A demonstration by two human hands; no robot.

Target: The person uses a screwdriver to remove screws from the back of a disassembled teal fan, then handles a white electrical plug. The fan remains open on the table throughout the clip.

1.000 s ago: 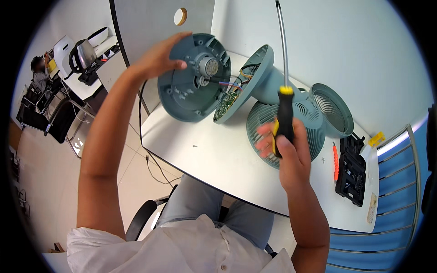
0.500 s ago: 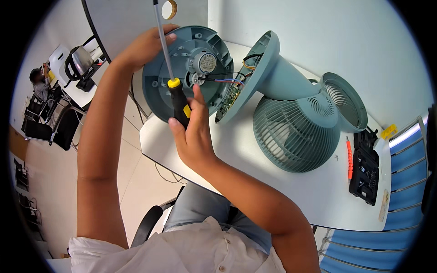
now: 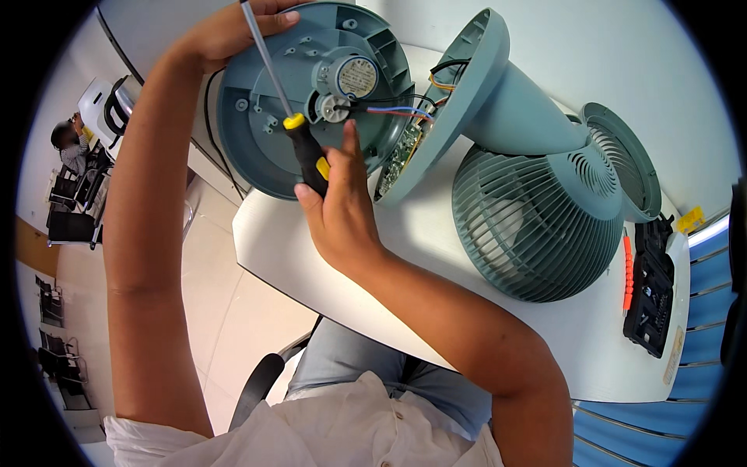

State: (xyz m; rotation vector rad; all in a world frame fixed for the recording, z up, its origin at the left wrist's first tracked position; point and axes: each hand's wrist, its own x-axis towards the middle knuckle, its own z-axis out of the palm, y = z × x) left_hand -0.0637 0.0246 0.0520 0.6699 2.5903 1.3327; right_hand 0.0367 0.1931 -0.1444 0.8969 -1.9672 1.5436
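Now right hand (image 3: 342,210) grips screwdriver (image 3: 299,140); left hand (image 3: 233,27) steadies fan base (image 3: 257,132).

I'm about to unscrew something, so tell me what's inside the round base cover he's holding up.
Inside the base cover sit a small round motor, a little gear and coloured wires running to the stand. The right hand hides its lower rim.
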